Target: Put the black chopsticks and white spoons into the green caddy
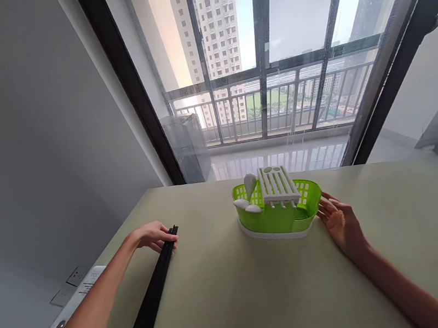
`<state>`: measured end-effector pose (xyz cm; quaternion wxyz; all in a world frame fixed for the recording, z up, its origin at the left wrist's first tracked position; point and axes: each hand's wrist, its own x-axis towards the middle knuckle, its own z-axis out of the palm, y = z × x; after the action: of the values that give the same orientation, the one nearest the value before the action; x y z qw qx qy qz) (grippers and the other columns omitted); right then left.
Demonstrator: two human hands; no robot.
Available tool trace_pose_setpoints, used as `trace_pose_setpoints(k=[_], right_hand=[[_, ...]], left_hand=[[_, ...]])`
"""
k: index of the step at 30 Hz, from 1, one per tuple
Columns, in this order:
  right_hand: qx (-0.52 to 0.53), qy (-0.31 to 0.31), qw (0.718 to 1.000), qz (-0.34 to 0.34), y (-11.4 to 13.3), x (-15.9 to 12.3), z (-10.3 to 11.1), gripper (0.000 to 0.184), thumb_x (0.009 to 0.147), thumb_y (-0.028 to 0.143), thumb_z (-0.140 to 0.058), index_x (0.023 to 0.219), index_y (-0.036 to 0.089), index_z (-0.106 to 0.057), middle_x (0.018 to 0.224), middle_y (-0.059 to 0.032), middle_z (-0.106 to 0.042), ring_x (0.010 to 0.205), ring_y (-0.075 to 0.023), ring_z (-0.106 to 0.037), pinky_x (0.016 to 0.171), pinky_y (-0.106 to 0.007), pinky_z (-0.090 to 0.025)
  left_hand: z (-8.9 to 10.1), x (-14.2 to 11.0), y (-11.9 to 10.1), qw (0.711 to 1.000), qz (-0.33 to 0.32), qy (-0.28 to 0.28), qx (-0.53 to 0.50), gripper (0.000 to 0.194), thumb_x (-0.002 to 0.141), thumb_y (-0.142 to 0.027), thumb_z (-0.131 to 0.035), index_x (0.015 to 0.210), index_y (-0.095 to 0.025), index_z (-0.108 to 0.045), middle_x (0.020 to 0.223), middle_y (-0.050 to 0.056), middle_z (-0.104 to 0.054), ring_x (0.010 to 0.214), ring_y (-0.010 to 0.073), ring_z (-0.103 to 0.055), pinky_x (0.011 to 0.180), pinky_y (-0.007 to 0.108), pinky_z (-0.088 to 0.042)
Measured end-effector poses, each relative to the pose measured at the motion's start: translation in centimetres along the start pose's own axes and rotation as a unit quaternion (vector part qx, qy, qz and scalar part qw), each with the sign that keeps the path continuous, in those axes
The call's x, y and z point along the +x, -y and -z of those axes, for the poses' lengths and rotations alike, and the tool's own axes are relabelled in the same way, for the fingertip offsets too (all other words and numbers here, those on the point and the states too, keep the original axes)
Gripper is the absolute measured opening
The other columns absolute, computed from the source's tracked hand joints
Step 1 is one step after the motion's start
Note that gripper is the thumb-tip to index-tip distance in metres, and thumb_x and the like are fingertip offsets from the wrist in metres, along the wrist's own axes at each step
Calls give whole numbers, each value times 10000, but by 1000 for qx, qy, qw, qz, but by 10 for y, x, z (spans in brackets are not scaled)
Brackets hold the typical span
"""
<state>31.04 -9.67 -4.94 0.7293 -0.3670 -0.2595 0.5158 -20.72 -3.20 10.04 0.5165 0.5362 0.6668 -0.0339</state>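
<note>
A bundle of long black chopsticks (155, 285) lies on the pale table (241, 304), running from near left toward the middle. My left hand (153, 235) rests at the far end of the bundle, its fingers curled down onto the tips. A green slotted cutlery basket (279, 212) with a white rack on top and white spoons at its left stands on a white base near the table's far edge. My right hand (340, 219) is beside the basket's right end, palm up, fingers stretched out and touching its rim.
A large window with dark frames and a balcony railing (275, 99) lies beyond the table. A grey wall stands at left, with a white power strip (76, 297) at the table's left edge. A grey bin (189, 146) stands on the balcony.
</note>
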Motion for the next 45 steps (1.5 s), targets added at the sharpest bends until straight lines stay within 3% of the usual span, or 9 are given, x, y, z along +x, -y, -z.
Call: trace_pose_setpoints(k=[13, 20, 24, 26, 29, 32, 36, 41, 45], right_hand=[[3, 3, 1000, 0, -1, 1, 1, 388, 776, 467, -665, 1126, 305, -701, 1192, 9, -724, 1153, -222, -632, 1017, -385, -499], [-2, 14, 1000, 0, 0, 3, 2, 350, 785, 450, -656, 1083, 279, -723, 1157, -5, -731, 1109, -213, -644, 1002, -354, -500], [-1, 11, 1000, -4, -1, 3, 3, 346, 792, 449, -650, 1087, 284, -723, 1154, -3, -730, 1099, -205, -642, 981, -343, -507], [0, 7, 1000, -3, -2, 3, 4, 343, 788, 447, -654, 1083, 286, -722, 1140, -3, -731, 1092, -204, -643, 972, -343, -511], [-3, 3, 1000, 0, -3, 5, 5, 342, 776, 446, -667, 1072, 284, -723, 1126, -6, -729, 1084, -210, -646, 972, -355, -515], [-9, 0, 1000, 4, -4, 7, 6, 351, 768, 460, -674, 1067, 282, -720, 1118, -13, -727, 1079, -220, -648, 969, -373, -519], [-18, 3, 1000, 7, -5, 8, 5, 372, 765, 475, -676, 1079, 278, -713, 1123, -20, -725, 1078, -223, -650, 962, -373, -521], [-21, 0, 1000, 8, -4, 7, 3, 378, 769, 488, -694, 1088, 286, -715, 1138, -10, -721, 1092, -217, -645, 969, -363, -516], [-18, 0, 1000, 7, -3, 7, 0, 364, 774, 480, -694, 1081, 285, -711, 1160, -16, -718, 1119, -220, -639, 981, -362, -508]], left_hand=[[-3, 17, -11, 990, 52, -58, 118, 661, 274, -609, -917, 711, -155, -716, 802, 107, -761, 684, 234, -721, 623, 318, -629], [-7, 15, -18, 972, 70, -110, 198, 577, 322, -571, -913, 600, -177, -595, 644, 70, -696, 714, 289, -736, 616, 348, -611], [-9, 11, -32, 941, 71, -178, 278, 492, 435, -534, -896, 623, -159, -639, 749, 144, -744, 875, 403, -729, 773, 494, -582], [-14, 8, -46, 914, 42, -249, 317, 506, 533, -572, -846, 794, -162, -702, 985, 191, -763, 1077, 459, -667, 891, 560, -529], [-31, 1, -77, 888, -91, -314, 323, 589, 786, -657, -632, 1170, -213, -673, 1318, 153, -673, 1276, 362, -579, 1022, 465, -482], [-59, -9, -115, 861, -319, -311, 245, 596, 938, -665, -432, 1297, -228, -621, 1371, 104, -647, 1271, 277, -593, 1052, 383, -476], [-99, -13, -165, 816, -466, -277, 199, 566, 1003, -625, -351, 1295, -230, -631, 1376, 84, -646, 1273, 256, -591, 1082, 384, -458], [-126, 7, -208, 797, -519, -217, 220, 627, 1048, -584, -213, 1347, -190, -597, 1429, 104, -608, 1261, 229, -593, 1039, 348, -485], [-126, 16, -217, 795, -493, -197, 293, 713, 1050, -580, -101, 1245, -180, -658, 1198, 101, -723, 1038, 215, -675, 892, 321, -541]])
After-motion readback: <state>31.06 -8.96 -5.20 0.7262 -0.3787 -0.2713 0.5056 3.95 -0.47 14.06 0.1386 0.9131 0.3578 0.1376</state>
